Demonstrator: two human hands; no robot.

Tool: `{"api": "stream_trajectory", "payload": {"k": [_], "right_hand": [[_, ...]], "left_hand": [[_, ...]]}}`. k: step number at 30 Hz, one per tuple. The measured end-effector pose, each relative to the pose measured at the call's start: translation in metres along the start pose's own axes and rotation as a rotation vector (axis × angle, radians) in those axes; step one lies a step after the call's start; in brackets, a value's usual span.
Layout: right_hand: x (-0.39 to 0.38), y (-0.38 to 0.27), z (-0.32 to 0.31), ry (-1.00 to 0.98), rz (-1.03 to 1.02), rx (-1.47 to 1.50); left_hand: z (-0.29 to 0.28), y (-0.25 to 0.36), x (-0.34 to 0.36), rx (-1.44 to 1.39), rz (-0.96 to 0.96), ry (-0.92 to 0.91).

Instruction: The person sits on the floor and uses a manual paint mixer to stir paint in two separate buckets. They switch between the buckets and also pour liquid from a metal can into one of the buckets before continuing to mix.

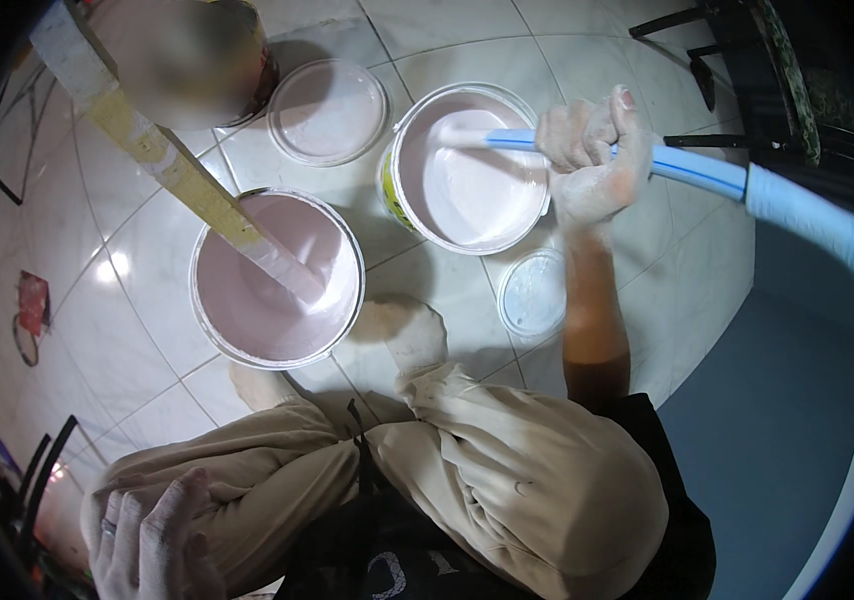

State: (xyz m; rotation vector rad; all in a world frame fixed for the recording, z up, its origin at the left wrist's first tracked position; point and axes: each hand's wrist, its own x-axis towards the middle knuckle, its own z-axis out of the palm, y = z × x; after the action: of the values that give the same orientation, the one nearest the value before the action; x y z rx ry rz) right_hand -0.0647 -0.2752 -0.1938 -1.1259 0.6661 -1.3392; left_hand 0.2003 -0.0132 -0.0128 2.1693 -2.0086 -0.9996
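blurred bucket (187,60) at top edge, pipe (747,185) end cut off right, left hand (152,545) partly cropped below

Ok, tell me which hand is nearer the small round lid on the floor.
Right. The right hand grips the white-and-blue pipe above the paint bucket, just beyond the small lid. The left hand rests on the knee, much farther away.

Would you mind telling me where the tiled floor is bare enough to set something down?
Bare pale floor tiles lie left of the pink-filled white bucket, and right of the small round white lid. It is crowded between both buckets, the large lid and the knees.
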Motion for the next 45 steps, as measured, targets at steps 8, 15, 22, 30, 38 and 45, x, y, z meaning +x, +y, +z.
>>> {"api": "stream_trajectory", "payload": {"k": [8,15,22,30,38,45], "right_hand": [[-0.025,0.011,0.014,0.097,0.191,-0.282],[-0.009,-0.002,-0.025,0.186,0.042,0.021],[-0.022,-0.003,0.007,0.189,0.229,-0.271],[-0.007,0.006,-0.026,0.151,-0.008,-0.024],[-0.017,0.008,0.002,0.169,0.240,-0.084],[-0.011,0.006,-0.011,0.141,0.020,-0.251]], "left_hand": [[-0.002,0.001,-0.004,0.001,-0.022,0.012],[-0.002,0.003,0.001,0.048,0.034,0.002],[-0.003,0.001,-0.004,0.063,-0.041,-0.033],[-0.001,0.005,0.002,0.029,-0.022,-0.003],[-0.004,0.007,0.002,0.032,-0.020,-0.003],[-0.002,0.007,0.004,0.025,-0.010,-0.005]]}}
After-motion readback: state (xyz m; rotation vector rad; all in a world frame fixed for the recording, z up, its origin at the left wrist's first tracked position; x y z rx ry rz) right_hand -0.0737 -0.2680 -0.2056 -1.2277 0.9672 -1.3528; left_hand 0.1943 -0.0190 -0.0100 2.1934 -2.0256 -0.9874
